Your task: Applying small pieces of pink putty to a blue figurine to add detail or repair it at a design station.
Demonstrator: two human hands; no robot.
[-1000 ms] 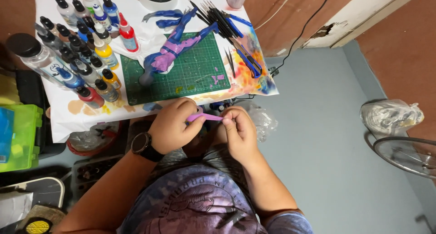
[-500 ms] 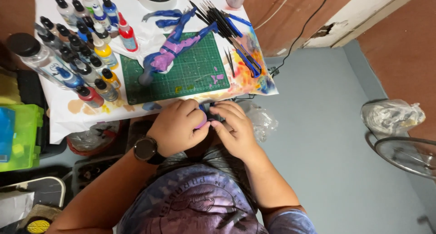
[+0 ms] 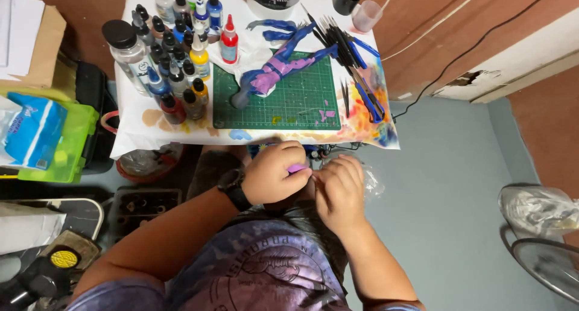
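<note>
Left hand (image 3: 274,177) curled shut, pinching small soft purple piece (image 3: 296,168) at fingertips; right hand (image 3: 339,190) loosely closed beside it, grip contents hidden. We'd keep pressure light, work piece over lap. Beyond: green gridded cutting mat (image 3: 295,100), purple-blue sculpted figure (image 3: 278,66), glossy dropper paint bottles (image 3: 181,51), bundled brushes (image 3: 344,42).
</note>
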